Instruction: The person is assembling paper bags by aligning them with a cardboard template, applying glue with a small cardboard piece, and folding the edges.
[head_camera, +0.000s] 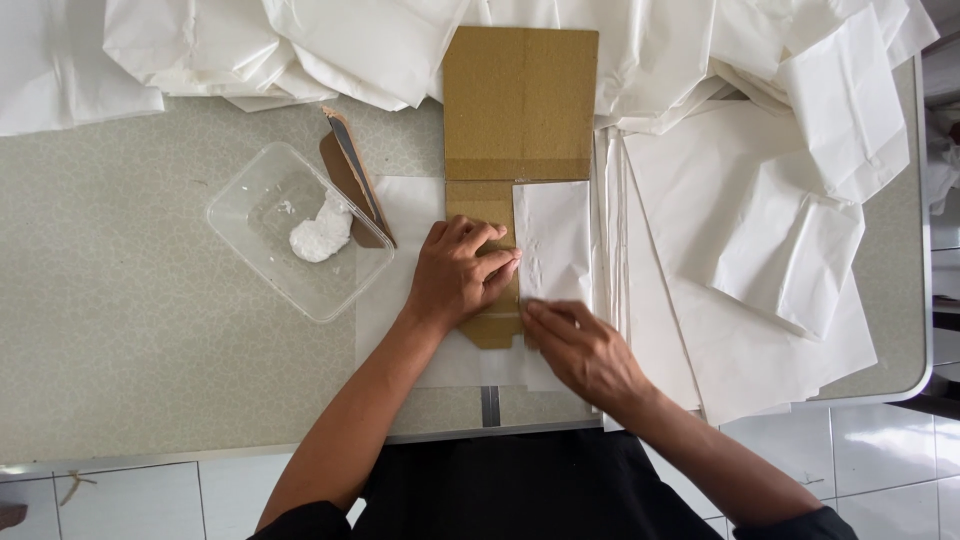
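Plastic tub with white paste

A pale grey-green table with a faint crackle pattern and a rounded white edge fills most of the view from above. Below its near edge runs a floor of glossy white square tiles with thin grey joints, also showing at the lower left. Soft, even daylight falls across the tabletop, casting only weak shadows.
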